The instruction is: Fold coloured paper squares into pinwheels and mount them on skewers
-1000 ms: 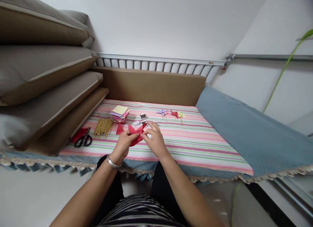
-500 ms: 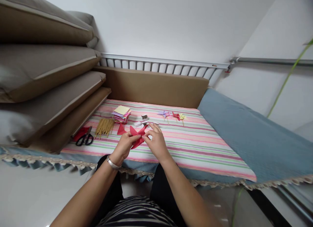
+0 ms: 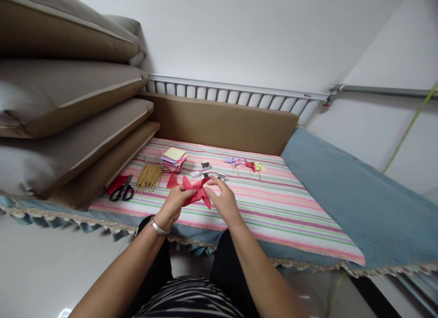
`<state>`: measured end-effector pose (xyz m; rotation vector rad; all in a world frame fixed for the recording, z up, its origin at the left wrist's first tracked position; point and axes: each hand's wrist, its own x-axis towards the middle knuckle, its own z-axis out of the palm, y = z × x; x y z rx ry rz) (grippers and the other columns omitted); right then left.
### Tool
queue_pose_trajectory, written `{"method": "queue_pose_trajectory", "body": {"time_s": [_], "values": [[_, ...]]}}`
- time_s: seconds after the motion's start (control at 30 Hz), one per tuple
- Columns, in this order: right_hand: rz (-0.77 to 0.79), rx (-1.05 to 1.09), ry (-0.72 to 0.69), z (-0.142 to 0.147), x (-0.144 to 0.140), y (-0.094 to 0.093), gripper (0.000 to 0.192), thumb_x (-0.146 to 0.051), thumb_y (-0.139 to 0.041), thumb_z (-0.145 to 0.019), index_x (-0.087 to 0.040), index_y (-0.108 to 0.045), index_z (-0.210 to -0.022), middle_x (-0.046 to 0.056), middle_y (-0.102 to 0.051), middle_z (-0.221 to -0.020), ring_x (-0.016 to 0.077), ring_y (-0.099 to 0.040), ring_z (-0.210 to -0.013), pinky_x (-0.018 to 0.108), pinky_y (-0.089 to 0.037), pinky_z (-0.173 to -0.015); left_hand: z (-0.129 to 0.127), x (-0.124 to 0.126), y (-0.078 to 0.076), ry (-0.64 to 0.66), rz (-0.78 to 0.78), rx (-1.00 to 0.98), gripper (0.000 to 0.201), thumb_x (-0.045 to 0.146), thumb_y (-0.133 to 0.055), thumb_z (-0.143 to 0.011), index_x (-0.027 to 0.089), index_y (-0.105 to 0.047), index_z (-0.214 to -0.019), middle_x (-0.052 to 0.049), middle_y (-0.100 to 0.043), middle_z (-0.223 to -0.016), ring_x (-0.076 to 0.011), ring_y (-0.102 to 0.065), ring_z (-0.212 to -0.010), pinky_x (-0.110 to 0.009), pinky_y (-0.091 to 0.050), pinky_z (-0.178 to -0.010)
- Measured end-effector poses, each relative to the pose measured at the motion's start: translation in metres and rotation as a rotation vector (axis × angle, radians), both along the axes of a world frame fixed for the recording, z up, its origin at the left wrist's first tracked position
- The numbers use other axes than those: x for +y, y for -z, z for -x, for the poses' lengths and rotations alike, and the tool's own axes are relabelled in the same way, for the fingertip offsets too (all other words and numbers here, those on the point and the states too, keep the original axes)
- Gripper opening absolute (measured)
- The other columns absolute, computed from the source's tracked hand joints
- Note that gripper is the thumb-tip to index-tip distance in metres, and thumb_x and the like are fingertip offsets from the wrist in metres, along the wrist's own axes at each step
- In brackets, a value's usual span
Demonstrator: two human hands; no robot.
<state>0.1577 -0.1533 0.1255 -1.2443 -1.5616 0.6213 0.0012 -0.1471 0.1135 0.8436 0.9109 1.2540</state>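
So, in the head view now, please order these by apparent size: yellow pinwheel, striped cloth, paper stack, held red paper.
1. Striped cloth: largest by far.
2. Held red paper and paper stack: too alike to rank; the left hand partly covers the first, which looks nearer the camera.
3. Yellow pinwheel: smallest.

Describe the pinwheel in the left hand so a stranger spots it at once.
Start with the striped cloth; look above its near side to the left hand. It pinches a red pinwheel; unlike the pinwheels lying farther back with sticks, this one shows none.
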Motion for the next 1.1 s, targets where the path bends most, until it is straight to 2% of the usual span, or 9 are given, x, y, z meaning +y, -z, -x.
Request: {"method": "queue_pose_trajectory", "body": {"time_s": [0.07,0.13,0.23,0.3,0.47,0.7,0.8,0.97,1.1], "values": [[0.163,0.234,-0.051,-0.005,0.002,0.002,0.031,-0.041,-0.06,-0.074,-0.019,-0.061,-0.096,0.01,-0.065,-0.111,0.0238,-0.058,-0.107,0.04,-0.042,-0.091,0.003,0.0,0.0,0.021,-0.005,0.003,0.019,0.021,-0.079,-0.052,0.009,-0.07,-0.064,-0.007,-0.07,-0.064,-0.0143,-0.062,-0.057,-0.025,-0.048,-0.061],[0.347,0.388,-0.161,-0.007,0.004,0.004,0.036,-0.043,-0.063,-0.071,-0.019,-0.061,-0.097,0.008,-0.067,-0.105,0.0228,-0.061,-0.1,0.035,-0.046,-0.083,0.005,-0.001,0.003,0.038,-0.019,0.027,0.018,0.022,-0.078,-0.054,0.009,-0.07,-0.065,-0.007,-0.07,-0.065,-0.0135,-0.061,-0.057,-0.024,-0.047,-0.06],[0.533,0.445,-0.315,-0.001,0.004,0.011,0.032,-0.038,-0.068,-0.065,-0.018,-0.064,-0.089,0.005,-0.069,-0.091,0.0191,-0.063,-0.084,0.029,-0.046,-0.074,0.004,-0.001,0.01,0.041,-0.044,0.071,0.019,0.022,-0.077,-0.056,0.009,-0.071,-0.069,-0.005,-0.07,-0.065,-0.0122,-0.06,-0.056,-0.023,-0.046,-0.059],[0.587,0.469,-0.341,0.006,0.005,0.017,0.029,-0.035,-0.07,-0.062,-0.016,-0.065,-0.084,0.003,-0.068,-0.081,0.0163,-0.062,-0.073,0.027,-0.045,-0.069,0.003,-0.002,0.016,0.032,-0.043,0.089,0.02,0.023,-0.077,-0.055,0.009,-0.071,-0.069,-0.005,-0.068,-0.062,-0.0118,-0.059,-0.055,-0.023,-0.045,-0.058],[0.612,0.477,-0.331,0.018,0.009,0.033,0.027,-0.031,-0.073,-0.057,-0.014,-0.066,-0.077,0.003,-0.066,-0.07,0.0148,-0.058,-0.063,0.026,-0.042,-0.064,0.005,-0.005,0.027,0.015,-0.007,0.06,0.021,0.023,-0.078,-0.052,0.011,-0.07,-0.066,-0.003,-0.067,-0.061,-0.0128,-0.059,-0.054,-0.026,-0.047,-0.06],[0.511,0.331,-0.262,0.021,0.015,0.05,0.019,-0.032,-0.068,-0.06,-0.015,-0.059,-0.061,-0.002,-0.056,-0.054,0.0116,-0.046,-0.053,0.025,-0.035,-0.056,0.009,-0.004,0.036,0.001,0.04,0.024,0.022,0.025,-0.08,-0.048,0.012,-0.071,-0.063,-0.004,-0.068,-0.061,-0.0153,-0.061,-0.056,-0.028,-0.049,-0.061],[0.512,0.318,-0.237,0.025,0.017,0.058,0.019,-0.033,-0.066,-0.059,-0.016,-0.059,-0.063,0.0,-0.058,-0.056,0.0131,-0.049,-0.054,0.026,-0.038,-0.057,0.01,-0.002,0.044,-0.028,0.033,0.104,0.018,0.022,-0.078,-0.049,0.012,-0.07,-0.061,-0.004,-0.067,-0.059,-0.0143,-0.059,-0.054,-0.027,-0.048,-0.058],[0.544,0.257,-0.212,0.036,0.016,0.076,0.018,-0.034,-0.062,-0.061,-0.017,-0.059,-0.065,0.0,-0.06,-0.058,0.0141,-0.054,-0.055,0.027,-0.042,-0.058,0.013,0.005,0.064,-0.059,0.047,0.182,0.011,0.014,-0.073,-0.05,0.01,-0.068,-0.059,-0.002,-0.064,-0.055,-0.0125,-0.055,-0.05,-0.024,-0.044,-0.054],[0.59,0.141,-0.263,0.038,0.019,0.096,0.025,-0.037,-0.06,-0.066,-0.015,-0.065,-0.079,0.002,-0.066,-0.066,0.0144,-0.06,-0.058,0.026,-0.046,-0.059,0.032,0.006,0.084,-0.097,0.077,0.203,0.01,0.014,-0.072,-0.05,0.01,-0.067,-0.058,0.0,-0.061,-0.051,-0.0106,-0.05,-0.047,-0.022,-0.038,-0.05]]}}
